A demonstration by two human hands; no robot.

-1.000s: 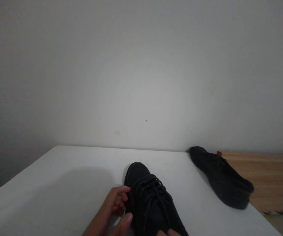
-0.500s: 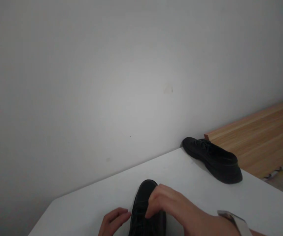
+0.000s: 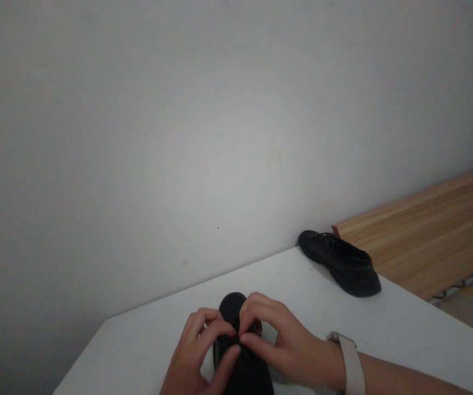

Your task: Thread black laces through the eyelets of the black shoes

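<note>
A black lace-up shoe point(image 3: 231, 306) rests on the white table at the bottom centre, toe toward the wall. Over its lacing, my left hand point(image 3: 203, 351) has thumb and fingers closed near the middle of the shoe; what lies between the tips is too small and dark to make out. Touching the same spot from the right, my right hand point(image 3: 280, 340) is pinched, its fingertips almost meeting those of the left. The dark laces under the fingers are mostly hidden. A second black shoe point(image 3: 354, 270) stands at the table's back right corner.
The white table point(image 3: 150, 340) has its back edge along a pale wall point(image 3: 220, 137). Beyond its right edge lies a wooden board point(image 3: 429, 236). A pale watch strap point(image 3: 352, 362) is on my right wrist.
My left hand has moved up and right onto the shoe's lacing. My right hand has closed into a pinch beside it. The view has shifted slightly, with the second shoe now further left.
</note>
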